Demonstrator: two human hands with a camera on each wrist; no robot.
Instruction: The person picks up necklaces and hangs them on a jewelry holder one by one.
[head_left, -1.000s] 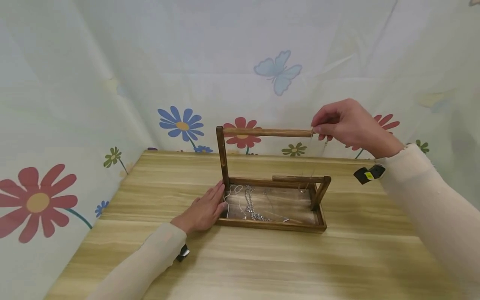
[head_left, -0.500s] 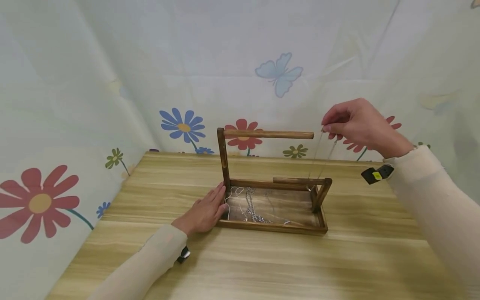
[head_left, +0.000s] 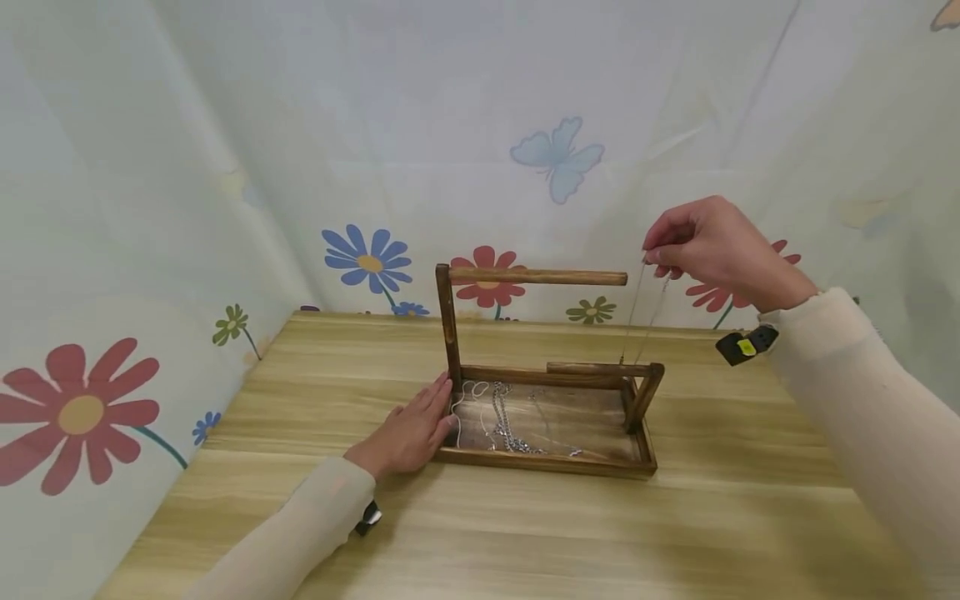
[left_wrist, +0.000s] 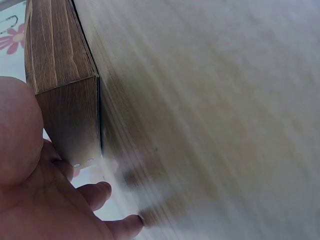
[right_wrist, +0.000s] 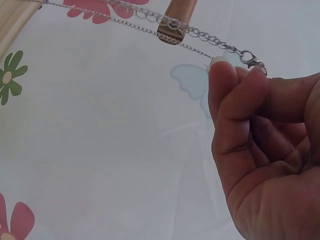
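Note:
A thin silver necklace (right_wrist: pixel 217 41) hangs in a loop from my right hand (head_left: pixel 705 254), pinched between thumb and fingertips near its lobster clasp (right_wrist: pixel 248 58). This hand is just right of the free end of the upper bar (head_left: pixel 540 276) on a dark wooden jewelry stand. The necklace drops to the lower bar (head_left: pixel 600 369); whether it touches the bar is unclear. My left hand (head_left: pixel 408 433) lies with extended fingers against the left end of the stand's tray (head_left: pixel 547 463). In the left wrist view, the thumb side is beside the tray's corner (left_wrist: pixel 70 110).
Several silver chains lie in the tray, among them a thicker chain (head_left: pixel 504 417) and a pale thin one (head_left: pixel 459 408). The stand is on a wood-grain table (head_left: pixel 480 533). Behind it hangs a white cloth (head_left: pixel 420 100) printed with flowers and a butterfly.
My right hand has moved right, away from the upper bar's end, carrying the necklace. Its lower end has shifted from over the tray to the lower bar. My left hand stays in place.

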